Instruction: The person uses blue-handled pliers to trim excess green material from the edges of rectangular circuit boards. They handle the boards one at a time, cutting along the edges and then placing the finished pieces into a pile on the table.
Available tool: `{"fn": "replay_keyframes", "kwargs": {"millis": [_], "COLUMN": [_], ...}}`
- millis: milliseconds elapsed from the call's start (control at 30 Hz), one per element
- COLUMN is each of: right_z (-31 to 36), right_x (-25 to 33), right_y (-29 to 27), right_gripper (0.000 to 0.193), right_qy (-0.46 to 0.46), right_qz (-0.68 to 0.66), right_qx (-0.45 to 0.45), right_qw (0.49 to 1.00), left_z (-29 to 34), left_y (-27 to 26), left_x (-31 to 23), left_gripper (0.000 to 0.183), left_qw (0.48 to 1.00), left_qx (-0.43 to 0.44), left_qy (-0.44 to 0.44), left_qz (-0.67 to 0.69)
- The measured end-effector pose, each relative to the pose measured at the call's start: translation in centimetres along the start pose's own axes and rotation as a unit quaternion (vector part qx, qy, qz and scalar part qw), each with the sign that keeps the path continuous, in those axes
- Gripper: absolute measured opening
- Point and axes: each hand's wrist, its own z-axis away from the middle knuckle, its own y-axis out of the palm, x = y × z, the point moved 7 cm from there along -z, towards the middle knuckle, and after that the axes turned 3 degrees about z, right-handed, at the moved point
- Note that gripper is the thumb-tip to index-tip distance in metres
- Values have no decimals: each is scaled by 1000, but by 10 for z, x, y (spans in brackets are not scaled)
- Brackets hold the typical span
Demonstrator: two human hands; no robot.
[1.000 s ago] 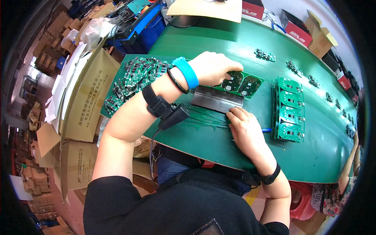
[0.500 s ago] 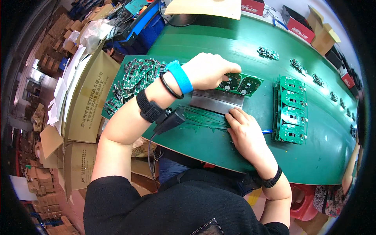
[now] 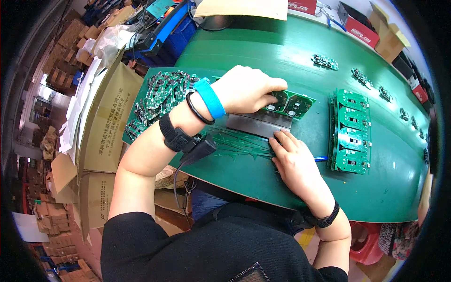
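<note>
A green circuit board panel [image 3: 299, 104] with dark round-edged sections stands on its edge at the far side of a dark metal block [image 3: 257, 126]. My left hand [image 3: 250, 89] is closed on the panel's top edge, the thumb and fingers pinching it; its left part is hidden behind the hand. On the block's near right corner lie the fingertips of my right hand [image 3: 295, 157], the fingers stretched out and the palm low over the table. Thin green board strips [image 3: 242, 144] lie in a loose pile just nearer than the block.
A heap of small populated boards [image 3: 164, 94] covers the table's left side. On the right stands a stack of green board panels [image 3: 351, 134], with a blue pen [image 3: 321, 159] left of it. Small board clusters [image 3: 325, 61] line the far right. A cardboard box [image 3: 110, 127] adjoins the left edge.
My left wrist has dropped slightly and moved a little to the left, and its fingers are more curled over the panel. The right hand has hardly moved on the block.
</note>
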Motion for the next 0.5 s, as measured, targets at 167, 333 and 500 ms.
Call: {"fn": "replay_keyframes", "kwargs": {"millis": [167, 333, 500], "right_z": [-1, -1, 3], "right_x": [1, -3, -39], "right_y": [-1, -5, -28], "right_gripper": [42, 38, 27], "right_qy": [-4, -15, 138], "right_qz": [-9, -64, -88], "right_qx": [-6, -31, -176], "right_qw": [1000, 997, 971], "left_z": [-33, -66, -48], "left_y": [13, 42, 15], "left_x": [44, 90, 85], "left_gripper": [48, 53, 41], "left_qw": [1000, 982, 959], "left_qx": [-1, 125, 138], "left_qy": [-13, -16, -80], "left_qz": [-26, 143, 235]}}
